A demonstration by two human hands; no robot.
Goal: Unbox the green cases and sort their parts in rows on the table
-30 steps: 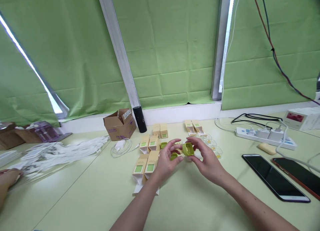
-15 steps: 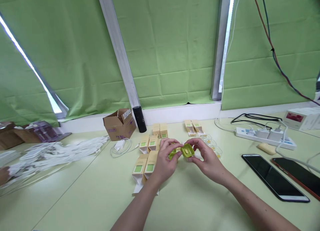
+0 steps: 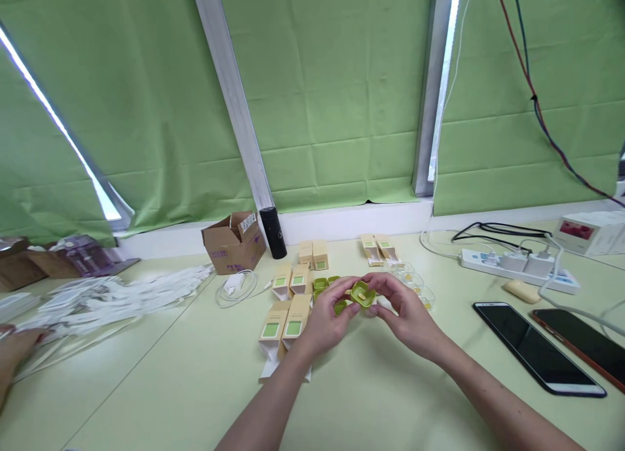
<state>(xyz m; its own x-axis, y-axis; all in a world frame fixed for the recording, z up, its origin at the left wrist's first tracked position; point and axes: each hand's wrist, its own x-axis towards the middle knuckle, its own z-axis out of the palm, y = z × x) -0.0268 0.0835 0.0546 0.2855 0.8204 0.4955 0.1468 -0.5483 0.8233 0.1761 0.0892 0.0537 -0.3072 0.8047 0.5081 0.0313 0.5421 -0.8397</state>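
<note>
Between my two hands is a small green square cup (image 3: pixel 362 295) with a small pale yellow piece lying in it. My left hand (image 3: pixel 329 314) is closed on its left side, thumb and fingers at the rim. From the right, the fingers and thumb of my right hand (image 3: pixel 401 306) pinch the same cup. Behind my left hand, more green cups (image 3: pixel 320 284) stand on the table, partly covered by the fingers. Clear round containers (image 3: pixel 415 283) with yellow bits inside lie just beyond my right hand.
Small cardboard boxes with green labels (image 3: pixel 278 328) stand left of my hands, others (image 3: pixel 377 249) farther back. A brown carton (image 3: pixel 233 246), black cylinder (image 3: pixel 273 233), power strip (image 3: pixel 520 270) and phones (image 3: pixel 537 347) surround them. Another person's hand (image 3: pixel 19 353) is among white straps (image 3: pixel 131 298).
My left hand has shifted slightly, and the green cup has moved a little left and tilted, its inside facing up more. The other person's hand has come farther into view at left.
</note>
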